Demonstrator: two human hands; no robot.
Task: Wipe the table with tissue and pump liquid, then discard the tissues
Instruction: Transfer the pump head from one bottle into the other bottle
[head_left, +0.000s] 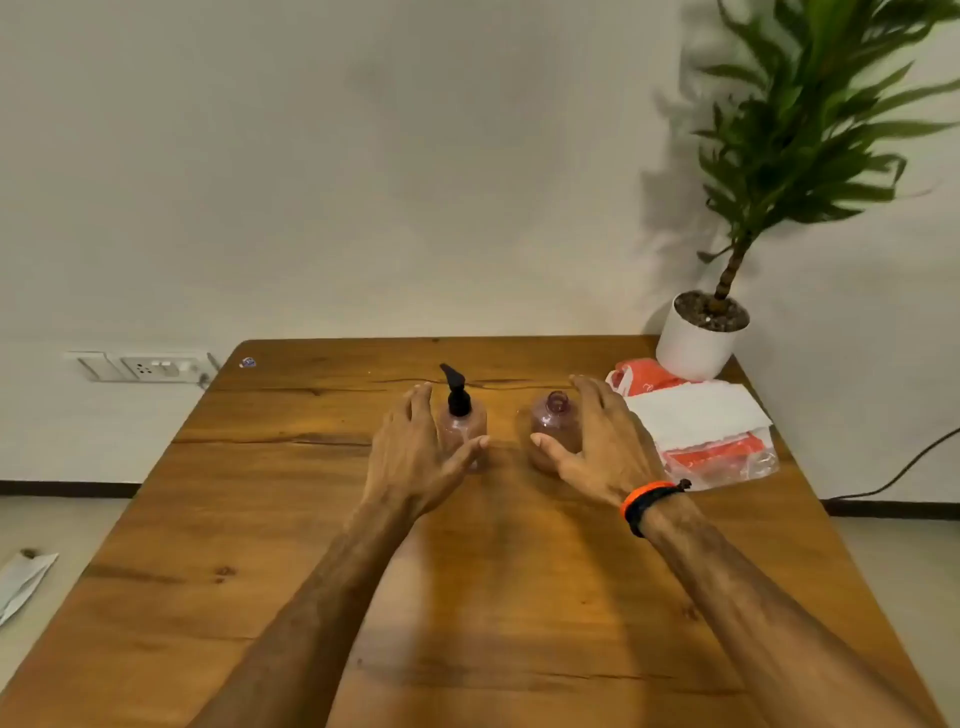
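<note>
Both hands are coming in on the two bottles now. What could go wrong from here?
1. The right hand is closing on the open bottle, which has no cap or pump; a knock or tilt could spill its contents on the wooden table.
2. The tissue pack lies just right of that bottle, so a spill might soak it.
3. The left hand is spread wide beside the pump bottle; a bump could topple it.
</note>
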